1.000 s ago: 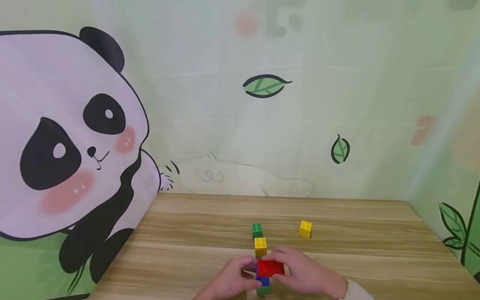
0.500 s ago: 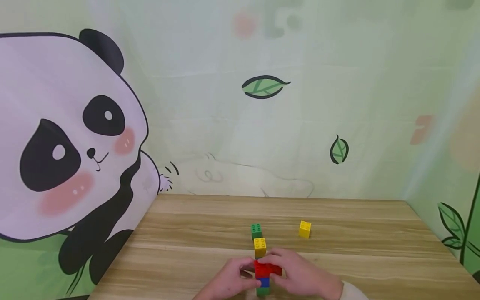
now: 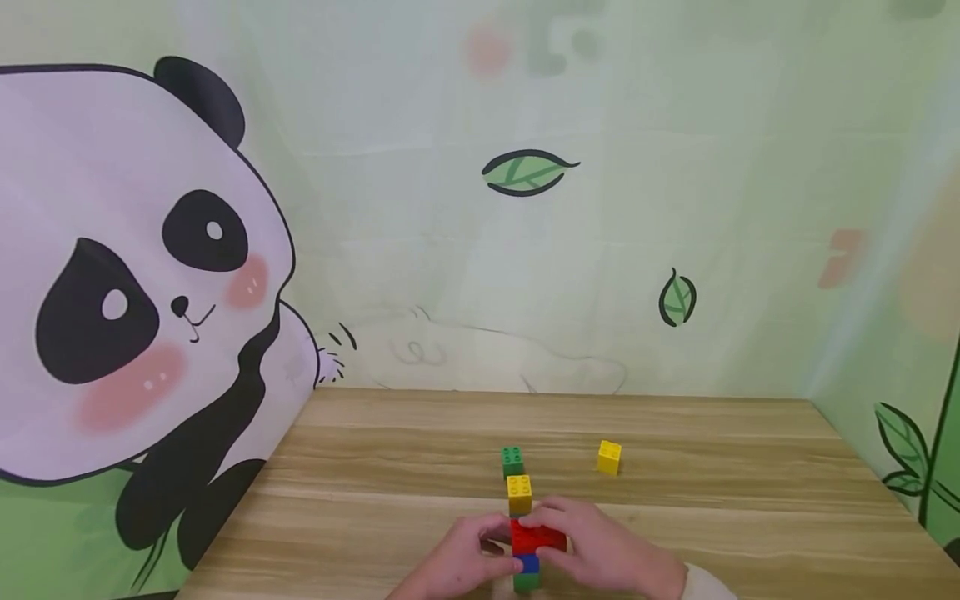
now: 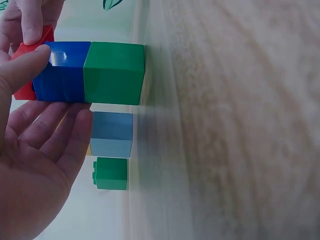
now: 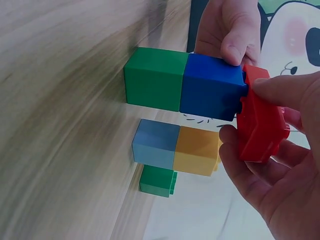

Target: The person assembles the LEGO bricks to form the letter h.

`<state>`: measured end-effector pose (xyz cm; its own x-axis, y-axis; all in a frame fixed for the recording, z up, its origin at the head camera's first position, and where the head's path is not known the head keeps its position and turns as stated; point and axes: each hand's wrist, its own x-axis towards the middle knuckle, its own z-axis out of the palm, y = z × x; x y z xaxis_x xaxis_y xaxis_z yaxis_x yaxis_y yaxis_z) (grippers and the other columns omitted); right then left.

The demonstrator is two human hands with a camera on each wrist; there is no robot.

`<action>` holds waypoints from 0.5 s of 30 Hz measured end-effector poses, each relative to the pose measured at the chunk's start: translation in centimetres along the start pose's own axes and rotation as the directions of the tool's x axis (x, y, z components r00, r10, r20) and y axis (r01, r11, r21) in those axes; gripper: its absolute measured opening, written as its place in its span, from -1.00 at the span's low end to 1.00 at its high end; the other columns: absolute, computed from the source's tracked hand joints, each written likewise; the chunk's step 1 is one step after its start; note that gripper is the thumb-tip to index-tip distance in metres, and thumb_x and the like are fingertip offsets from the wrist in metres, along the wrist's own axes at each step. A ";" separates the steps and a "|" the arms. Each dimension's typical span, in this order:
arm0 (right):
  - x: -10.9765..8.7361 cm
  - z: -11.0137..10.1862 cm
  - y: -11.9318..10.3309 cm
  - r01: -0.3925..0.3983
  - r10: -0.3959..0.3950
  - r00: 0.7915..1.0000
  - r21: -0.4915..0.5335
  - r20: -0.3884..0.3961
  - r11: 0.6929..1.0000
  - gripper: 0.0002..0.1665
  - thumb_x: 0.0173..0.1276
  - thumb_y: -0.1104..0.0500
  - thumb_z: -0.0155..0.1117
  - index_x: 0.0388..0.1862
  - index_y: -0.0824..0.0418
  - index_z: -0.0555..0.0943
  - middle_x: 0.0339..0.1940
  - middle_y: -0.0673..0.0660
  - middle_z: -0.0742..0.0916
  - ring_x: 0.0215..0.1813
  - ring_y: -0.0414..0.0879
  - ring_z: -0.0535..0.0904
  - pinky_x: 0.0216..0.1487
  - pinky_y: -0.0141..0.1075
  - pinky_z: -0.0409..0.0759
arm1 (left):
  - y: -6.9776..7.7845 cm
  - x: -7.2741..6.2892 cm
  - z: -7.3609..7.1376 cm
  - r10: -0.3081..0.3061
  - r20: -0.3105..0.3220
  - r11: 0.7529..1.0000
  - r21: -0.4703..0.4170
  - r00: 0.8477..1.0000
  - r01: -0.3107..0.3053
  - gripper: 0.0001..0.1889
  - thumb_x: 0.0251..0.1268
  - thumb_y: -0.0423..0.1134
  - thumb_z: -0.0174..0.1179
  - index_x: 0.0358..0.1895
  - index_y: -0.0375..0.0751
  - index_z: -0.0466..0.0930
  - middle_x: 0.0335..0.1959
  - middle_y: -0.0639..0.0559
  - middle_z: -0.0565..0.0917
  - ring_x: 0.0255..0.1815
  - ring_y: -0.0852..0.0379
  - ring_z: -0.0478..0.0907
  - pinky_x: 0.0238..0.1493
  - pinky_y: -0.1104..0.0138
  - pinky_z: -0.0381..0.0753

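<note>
A red toy building brick (image 3: pixel 534 537) lies across the top of a blue brick (image 3: pixel 528 564), its far end overhanging to the right. Under the blue brick is a green brick (image 4: pixel 115 72) standing on the table. My left hand (image 3: pixel 465 554) holds the blue brick, thumb on the near side and fingers behind. My right hand (image 3: pixel 600 546) pinches the red brick between thumb and fingers. In the right wrist view, blue studs show along the seam below the red brick, so a narrow gap seems to be there.
Behind the held stack stands a yellow brick (image 3: pixel 519 496) on a light blue brick (image 5: pixel 156 142). Further back is a small green brick (image 3: pixel 512 458), and a lone yellow brick (image 3: pixel 609 458) sits to its right. A panda-print cloth (image 3: pixel 420 208) borders the wooden table (image 3: pixel 375 475).
The red brick has shifted slightly and now covers more of the blue brick's front face. My right hand has moved a little left with it; my left hand keeps its place.
</note>
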<state>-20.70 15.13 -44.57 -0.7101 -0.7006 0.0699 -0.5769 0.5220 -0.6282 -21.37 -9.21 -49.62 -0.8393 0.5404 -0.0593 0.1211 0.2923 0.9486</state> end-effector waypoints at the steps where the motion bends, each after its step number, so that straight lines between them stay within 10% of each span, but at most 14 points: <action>1: 0.0 0.0 0.0 0.005 -0.005 1.000 -0.006 -0.002 1.000 -0.62 0.55 0.07 0.40 0.28 0.09 0.70 0.13 -0.05 0.73 0.00 -0.35 0.59 0.04 -0.49 0.65 | 0.0 0.0 0.0 0.004 -0.001 1.000 0.003 1.000 -0.004 -0.70 0.43 -0.37 0.41 0.17 -0.18 0.72 0.08 -0.01 0.80 0.09 0.03 0.73 0.20 0.12 0.72; 15: 0.2 -0.2 -0.1 0.021 -0.021 1.000 -0.022 0.005 1.000 -0.62 0.50 0.14 0.46 0.26 0.11 0.74 0.08 -0.05 0.76 -0.04 -0.37 0.60 0.01 -0.52 0.64 | 0.4 -0.1 0.1 -0.010 -0.013 1.000 0.022 1.000 0.011 -0.72 0.43 -0.37 0.41 0.14 -0.15 0.74 0.04 0.03 0.81 0.07 0.04 0.74 0.21 0.07 0.71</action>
<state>-20.83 15.03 -44.34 -0.6961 -0.7135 0.0794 -0.6003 0.5178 -0.6095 -21.21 -9.04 -49.23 -0.8475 0.5268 -0.0651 0.1239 0.3155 0.9408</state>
